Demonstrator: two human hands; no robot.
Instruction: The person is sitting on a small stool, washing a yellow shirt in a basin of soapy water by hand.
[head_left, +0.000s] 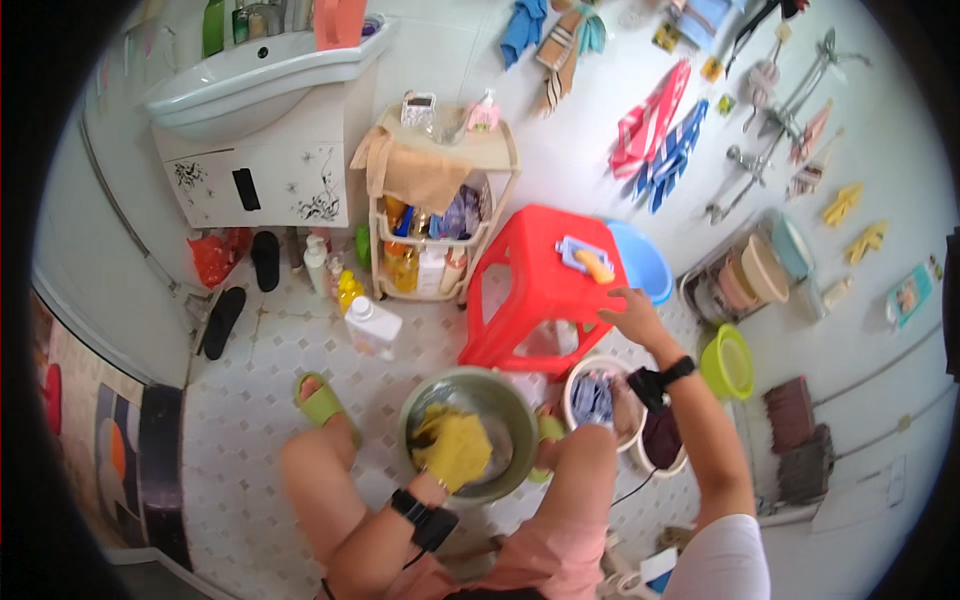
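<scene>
My left hand (429, 487) reaches into a round olive-green basin (469, 495) between my legs. Yellow cloth (454, 450) covers it past the wrist, so its fingers are hidden. The basin's inside looks wet and shiny. To the right, my bare right hand (634, 319) hovers by the front edge of a red plastic stool (544, 255). Its fingers are apart and nothing shows in them. Just beyond the fingertips, a yellow-orange bar of soap (594, 266) lies partly on a pale blue soap dish (574, 249) on the stool's seat.
White buckets beside my right knee hold blue-grey clothes (592, 397) and dark red cloth (662, 442). Behind the stool stands a blue basin (641, 262). A white bottle (373, 326) is on the tiled floor, near a beige shelf cart (491, 154). A lime-green basin (727, 361) stands right.
</scene>
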